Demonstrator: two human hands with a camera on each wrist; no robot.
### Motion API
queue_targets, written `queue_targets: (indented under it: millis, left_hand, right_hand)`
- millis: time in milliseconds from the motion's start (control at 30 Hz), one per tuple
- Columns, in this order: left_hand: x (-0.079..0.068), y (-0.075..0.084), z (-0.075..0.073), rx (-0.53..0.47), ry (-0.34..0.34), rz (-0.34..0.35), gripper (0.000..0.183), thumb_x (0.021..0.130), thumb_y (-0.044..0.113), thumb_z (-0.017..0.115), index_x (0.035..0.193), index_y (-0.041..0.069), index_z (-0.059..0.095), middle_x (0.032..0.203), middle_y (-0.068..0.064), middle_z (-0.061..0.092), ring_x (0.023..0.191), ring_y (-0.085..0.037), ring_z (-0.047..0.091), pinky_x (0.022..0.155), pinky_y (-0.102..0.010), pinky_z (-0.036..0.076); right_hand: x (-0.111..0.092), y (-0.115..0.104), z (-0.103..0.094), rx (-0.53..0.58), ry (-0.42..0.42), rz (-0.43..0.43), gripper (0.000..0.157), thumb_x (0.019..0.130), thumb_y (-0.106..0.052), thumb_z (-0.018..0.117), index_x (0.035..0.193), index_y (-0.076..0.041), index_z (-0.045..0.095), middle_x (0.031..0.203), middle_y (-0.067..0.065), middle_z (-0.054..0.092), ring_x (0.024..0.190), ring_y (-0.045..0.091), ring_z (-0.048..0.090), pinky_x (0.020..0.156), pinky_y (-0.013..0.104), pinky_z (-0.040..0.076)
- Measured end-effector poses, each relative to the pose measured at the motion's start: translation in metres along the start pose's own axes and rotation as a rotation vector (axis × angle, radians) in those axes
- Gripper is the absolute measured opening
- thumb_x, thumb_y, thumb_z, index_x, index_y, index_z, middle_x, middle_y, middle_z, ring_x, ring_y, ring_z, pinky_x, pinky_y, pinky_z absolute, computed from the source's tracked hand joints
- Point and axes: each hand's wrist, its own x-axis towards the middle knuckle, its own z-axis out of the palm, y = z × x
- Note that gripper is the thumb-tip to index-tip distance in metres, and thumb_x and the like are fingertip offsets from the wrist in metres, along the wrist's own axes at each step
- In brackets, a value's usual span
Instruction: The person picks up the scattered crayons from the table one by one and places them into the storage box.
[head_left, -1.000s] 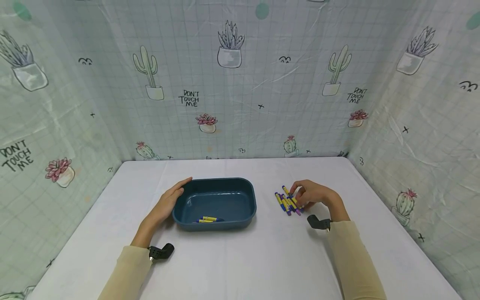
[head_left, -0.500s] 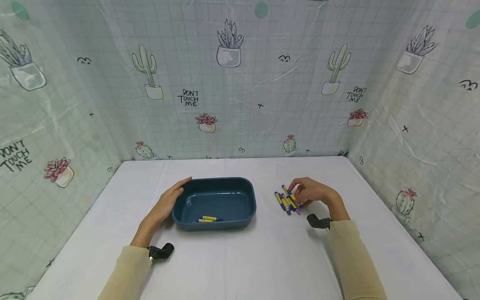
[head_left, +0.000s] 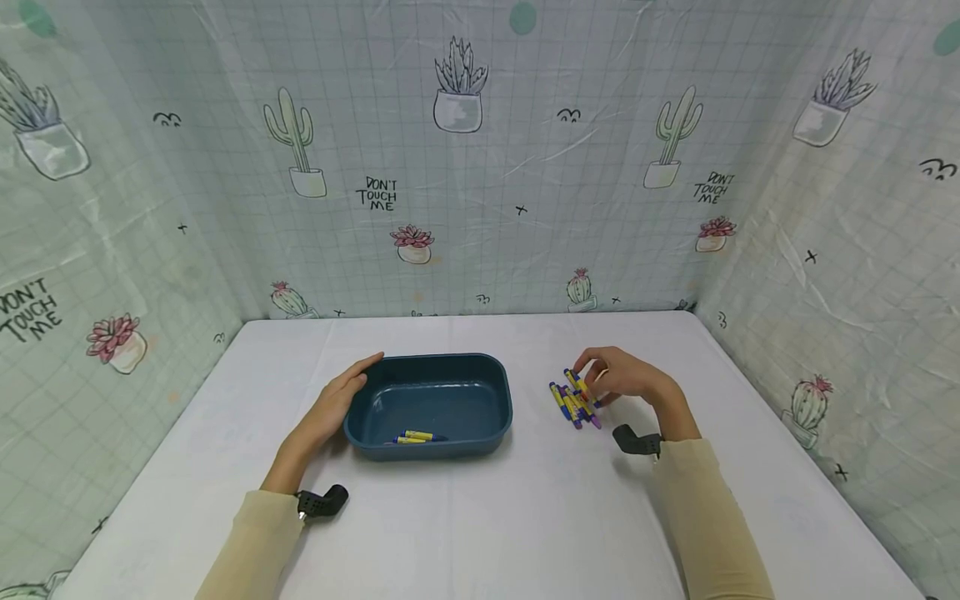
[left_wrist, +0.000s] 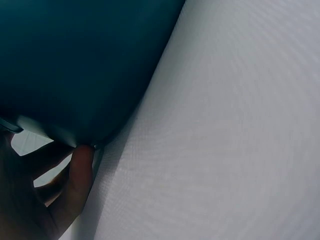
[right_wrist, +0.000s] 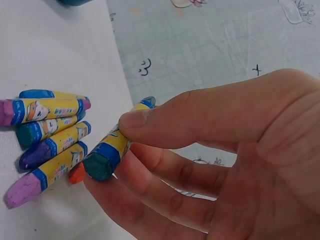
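Observation:
My left hand [head_left: 332, 408] rests along the left side of a dark blue rectangular tray [head_left: 438, 452], its fingers fairly straight against the outside wall. In the left wrist view the thumb [left_wrist: 80, 175] touches the tray's edge. Two yellow-wrapped crayons [head_left: 422, 437] lie inside, near the front wall. On the right, my right hand [head_left: 633, 377] pinches a green crayon [right_wrist: 111, 147] with a yellow and blue wrapper between thumb and fingers. Beneath and beside that hand lies a loose pile of several crayons [right_wrist: 56, 107], with purple, green, dark blue and orange-red ends.
White cloth covers the table [head_left: 480, 533]. A patterned curtain [head_left: 480, 192] with cactus drawings hangs at the back and both sides. Black wrist cameras [head_left: 636, 442] are strapped to both wrists.
My right hand has drawn slightly back and up at the pile, and the crayon it pinches now shows more clearly. The left hand and tray stay put.

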Motion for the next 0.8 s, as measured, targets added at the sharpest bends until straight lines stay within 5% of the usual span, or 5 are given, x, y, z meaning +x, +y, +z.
queue_targets:
  millis: [800]
  left_hand:
    - [-0.002, 0.003, -0.001, 0.001, 0.002, -0.005, 0.048, 0.115, 0.027, 0.029, 0.162, 0.019, 0.037, 0.170, -0.012, 0.032, 0.159, -0.042, 0.021, 0.126, -0.069, 0.015]
  right_hand:
    - [-0.002, -0.019, 0.009, 0.036, 0.069, -0.094, 0.050, 0.091, -0.005, 0.066, 0.139, -0.002, 0.054, 0.113, 0.021, 0.063, 0.094, 0.027, 0.067, 0.085, 0.048, 0.064]
